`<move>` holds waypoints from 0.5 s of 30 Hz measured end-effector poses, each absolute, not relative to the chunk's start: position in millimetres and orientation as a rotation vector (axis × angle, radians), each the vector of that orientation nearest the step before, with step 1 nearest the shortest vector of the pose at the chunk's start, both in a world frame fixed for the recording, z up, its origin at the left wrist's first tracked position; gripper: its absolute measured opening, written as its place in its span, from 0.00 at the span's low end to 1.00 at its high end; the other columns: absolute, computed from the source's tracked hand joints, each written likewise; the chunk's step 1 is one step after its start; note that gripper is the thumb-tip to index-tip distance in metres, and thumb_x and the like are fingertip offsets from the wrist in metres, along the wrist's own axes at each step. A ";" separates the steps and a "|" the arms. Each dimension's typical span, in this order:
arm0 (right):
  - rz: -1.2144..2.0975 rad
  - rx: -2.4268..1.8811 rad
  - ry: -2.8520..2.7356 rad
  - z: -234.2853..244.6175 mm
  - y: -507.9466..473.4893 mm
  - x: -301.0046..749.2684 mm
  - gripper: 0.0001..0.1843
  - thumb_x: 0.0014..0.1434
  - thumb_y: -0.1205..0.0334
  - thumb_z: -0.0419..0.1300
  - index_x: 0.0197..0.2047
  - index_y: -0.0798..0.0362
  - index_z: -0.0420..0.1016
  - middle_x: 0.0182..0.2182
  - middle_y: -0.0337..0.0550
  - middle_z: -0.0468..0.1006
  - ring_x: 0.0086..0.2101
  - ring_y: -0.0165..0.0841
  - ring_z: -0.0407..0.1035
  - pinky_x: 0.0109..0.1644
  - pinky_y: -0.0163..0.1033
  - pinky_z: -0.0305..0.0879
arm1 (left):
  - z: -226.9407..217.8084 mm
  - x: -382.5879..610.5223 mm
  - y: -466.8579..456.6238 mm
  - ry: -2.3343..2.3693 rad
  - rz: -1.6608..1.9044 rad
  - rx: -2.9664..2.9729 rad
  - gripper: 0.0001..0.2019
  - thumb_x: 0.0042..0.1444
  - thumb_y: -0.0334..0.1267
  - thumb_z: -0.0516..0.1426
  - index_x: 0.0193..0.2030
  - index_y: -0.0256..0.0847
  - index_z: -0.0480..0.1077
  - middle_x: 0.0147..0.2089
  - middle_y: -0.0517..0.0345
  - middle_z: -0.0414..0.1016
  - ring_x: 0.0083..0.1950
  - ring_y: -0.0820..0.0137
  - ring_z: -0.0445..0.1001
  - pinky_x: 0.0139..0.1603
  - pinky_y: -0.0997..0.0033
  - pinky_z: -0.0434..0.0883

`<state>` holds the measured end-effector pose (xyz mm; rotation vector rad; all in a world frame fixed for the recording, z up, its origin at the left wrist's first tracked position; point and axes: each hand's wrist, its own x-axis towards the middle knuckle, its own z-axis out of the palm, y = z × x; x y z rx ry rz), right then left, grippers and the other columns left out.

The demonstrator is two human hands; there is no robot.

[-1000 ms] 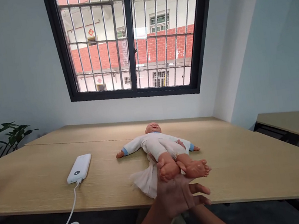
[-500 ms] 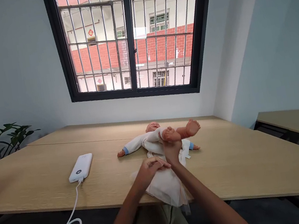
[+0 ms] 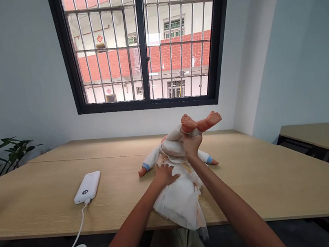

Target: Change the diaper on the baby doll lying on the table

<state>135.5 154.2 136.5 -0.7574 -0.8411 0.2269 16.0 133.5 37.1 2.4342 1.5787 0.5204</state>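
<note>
A baby doll [image 3: 173,149] in white clothing with blue cuffs lies on its back on the table, its head mostly hidden behind its raised body. My right hand [image 3: 191,144] is closed around the doll's lower legs and holds both feet up. Under the doll's bottom and toward me spreads a white diaper [image 3: 178,197], whose near end hangs over the table edge. My left hand [image 3: 164,175] rests on the diaper with fingers spread, close below the doll's bottom.
On the left of the wooden table [image 3: 121,204] lies a white power bank [image 3: 88,187] with a white cable [image 3: 80,233] running off the front edge. A leafy plant [image 3: 10,150] stands at the far left. Behind the table is a barred window [image 3: 140,44].
My right hand has lifted the doll's legs higher and farther away. My left hand has moved forward and its fingers have spread over the diaper, which shows more openly.
</note>
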 end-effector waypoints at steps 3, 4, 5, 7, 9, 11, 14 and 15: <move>0.226 -0.818 -0.847 143.1 157.4 137.7 0.23 0.49 0.57 0.62 0.46 0.63 0.69 0.44 0.53 0.75 0.41 0.35 0.69 0.49 0.41 0.67 | 32.2 9.5 133.1 1.782 0.395 2.426 0.38 0.54 0.68 0.48 0.54 0.34 0.73 0.58 0.32 0.70 0.61 0.43 0.63 0.59 0.44 0.57; 0.228 -0.841 -0.855 144.0 157.6 137.1 0.23 0.50 0.57 0.62 0.46 0.64 0.68 0.44 0.54 0.75 0.41 0.35 0.69 0.49 0.41 0.67 | 29.6 8.3 132.9 1.849 0.415 2.418 0.42 0.52 0.71 0.46 0.53 0.32 0.73 0.57 0.29 0.70 0.61 0.42 0.62 0.57 0.45 0.58; 0.231 -0.858 -0.867 144.0 157.4 136.1 0.23 0.52 0.57 0.61 0.47 0.64 0.68 0.44 0.54 0.75 0.41 0.35 0.69 0.48 0.41 0.67 | 26.9 7.7 132.8 1.902 0.474 2.407 0.45 0.51 0.72 0.45 0.53 0.29 0.73 0.57 0.27 0.69 0.62 0.42 0.62 0.57 0.46 0.58; 0.230 -0.862 -0.874 141.5 156.6 133.0 0.23 0.52 0.57 0.61 0.47 0.64 0.68 0.44 0.53 0.75 0.41 0.35 0.68 0.48 0.41 0.67 | 22.8 8.0 132.4 1.982 0.604 2.377 0.48 0.50 0.74 0.46 0.55 0.27 0.71 0.56 0.26 0.69 0.61 0.42 0.61 0.57 0.47 0.59; 0.239 -0.846 -0.877 136.2 155.0 129.2 0.23 0.51 0.58 0.61 0.47 0.64 0.68 0.43 0.52 0.75 0.41 0.34 0.68 0.48 0.40 0.66 | 21.8 8.9 130.8 2.026 0.679 2.338 0.47 0.51 0.72 0.47 0.58 0.27 0.68 0.56 0.27 0.68 0.60 0.43 0.62 0.57 0.47 0.59; 0.256 -0.830 -0.885 129.8 151.6 124.8 0.23 0.51 0.58 0.62 0.46 0.64 0.69 0.42 0.51 0.75 0.40 0.34 0.68 0.48 0.39 0.66 | 23.2 8.4 127.1 2.001 0.737 2.361 0.42 0.56 0.67 0.48 0.61 0.28 0.66 0.60 0.27 0.65 0.62 0.43 0.61 0.59 0.45 0.57; 0.317 -0.804 -0.873 119.5 141.9 116.9 0.23 0.48 0.57 0.63 0.44 0.63 0.70 0.41 0.51 0.76 0.39 0.34 0.68 0.46 0.39 0.67 | 24.0 2.4 118.9 1.717 0.754 2.537 0.34 0.59 0.60 0.50 0.60 0.31 0.67 0.66 0.31 0.60 0.69 0.44 0.51 0.66 0.42 0.47; 0.339 -0.796 -0.848 115.1 137.1 114.2 0.23 0.46 0.57 0.65 0.44 0.62 0.70 0.41 0.51 0.77 0.39 0.35 0.69 0.45 0.40 0.68 | 23.0 -0.5 116.4 1.570 0.746 2.568 0.32 0.58 0.59 0.52 0.59 0.33 0.69 0.66 0.34 0.61 0.71 0.45 0.49 0.67 0.42 0.44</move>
